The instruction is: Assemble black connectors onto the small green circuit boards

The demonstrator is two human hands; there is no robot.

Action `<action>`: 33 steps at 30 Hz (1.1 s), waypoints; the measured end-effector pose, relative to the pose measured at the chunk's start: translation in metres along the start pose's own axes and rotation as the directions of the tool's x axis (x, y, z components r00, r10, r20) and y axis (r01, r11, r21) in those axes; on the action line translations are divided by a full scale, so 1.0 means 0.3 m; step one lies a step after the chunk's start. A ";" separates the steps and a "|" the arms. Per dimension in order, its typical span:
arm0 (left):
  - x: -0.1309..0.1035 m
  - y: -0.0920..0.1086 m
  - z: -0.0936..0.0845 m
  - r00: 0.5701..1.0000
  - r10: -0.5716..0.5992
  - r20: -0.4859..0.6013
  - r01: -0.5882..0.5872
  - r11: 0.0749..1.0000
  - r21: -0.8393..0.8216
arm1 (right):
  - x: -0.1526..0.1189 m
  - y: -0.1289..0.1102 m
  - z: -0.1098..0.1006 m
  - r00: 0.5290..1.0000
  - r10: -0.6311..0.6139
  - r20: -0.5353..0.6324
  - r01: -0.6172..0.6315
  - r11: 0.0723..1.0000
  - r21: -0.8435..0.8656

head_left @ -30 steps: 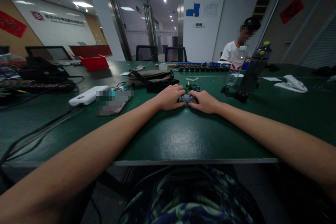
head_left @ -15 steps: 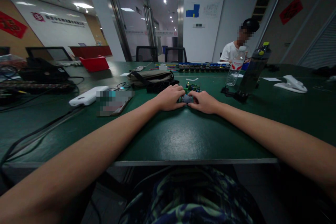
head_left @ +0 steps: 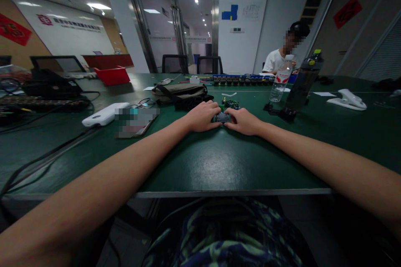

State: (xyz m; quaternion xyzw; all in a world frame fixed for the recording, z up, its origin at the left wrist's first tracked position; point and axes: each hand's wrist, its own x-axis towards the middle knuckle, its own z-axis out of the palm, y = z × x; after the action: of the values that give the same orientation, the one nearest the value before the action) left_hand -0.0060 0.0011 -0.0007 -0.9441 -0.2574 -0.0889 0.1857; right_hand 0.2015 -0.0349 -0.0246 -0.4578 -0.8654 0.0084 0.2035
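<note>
Between my two hands, on the green table [head_left: 206, 162], is a small grey block-like part [head_left: 222, 117]; its exact kind is too small to tell. My left hand [head_left: 203, 117] grips its left side, with thumb and fingers curled around that end. From the other side, my right hand [head_left: 242, 121] pinches the right end, and its fingertips partly hide the part. Just behind the hands lies a green circuit board [head_left: 232, 104] with small components on it. A bit of blue shows at the grey part's top edge.
A grey-brown pouch [head_left: 181, 93] with a black strap lies behind my left hand. Further left are a phone [head_left: 138, 123] and a white power bank [head_left: 106, 114] with a cable. On the right stand a water bottle [head_left: 278, 83] and a dark bottle [head_left: 302, 85]. A person [head_left: 278, 60] sits across the table.
</note>
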 end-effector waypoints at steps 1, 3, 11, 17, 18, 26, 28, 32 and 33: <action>0.000 0.000 0.000 1.000 0.001 -0.004 -0.001 1.000 -0.001 | 0.000 0.000 -0.001 1.000 0.000 -0.002 0.000 1.000 -0.002; 0.000 -0.001 0.001 1.000 0.004 -0.008 -0.004 1.000 -0.002 | 0.000 -0.002 -0.003 1.000 0.002 -0.001 -0.002 1.000 -0.005; 0.000 0.000 0.000 1.000 0.004 0.004 -0.004 1.000 -0.005 | 0.001 -0.007 -0.003 1.000 0.020 0.015 -0.019 1.000 -0.013; -0.001 0.001 -0.001 1.000 -0.001 -0.001 0.001 1.000 -0.005 | 0.001 0.003 0.002 1.000 0.005 0.010 -0.005 1.000 0.000; -0.001 0.001 -0.002 1.000 -0.003 0.000 0.003 1.000 -0.005 | 0.001 0.003 0.002 1.000 0.004 0.008 -0.004 1.000 0.001; -0.001 -0.002 0.002 1.000 0.003 0.003 -0.003 1.000 -0.004 | 0.001 -0.003 -0.002 1.000 0.012 0.008 -0.012 1.000 0.002; -0.002 -0.003 0.002 1.000 0.002 0.005 -0.002 1.000 -0.004 | 0.001 -0.004 -0.002 1.000 0.012 0.008 -0.012 1.000 0.007; -0.001 -0.001 0.002 1.000 0.005 0.002 -0.005 1.000 -0.005 | 0.001 -0.001 0.000 1.000 0.013 0.009 -0.013 1.000 0.013; -0.001 -0.001 0.001 1.000 0.006 0.000 -0.006 1.000 -0.005 | 0.000 0.001 0.001 1.000 0.012 0.009 -0.012 1.000 0.013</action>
State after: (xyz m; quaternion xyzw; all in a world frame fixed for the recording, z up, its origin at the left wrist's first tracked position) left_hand -0.0063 0.0013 -0.0010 -0.9453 -0.2544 -0.0889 0.1838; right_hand 0.2015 -0.0346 -0.0249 -0.4616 -0.8634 0.0175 0.2027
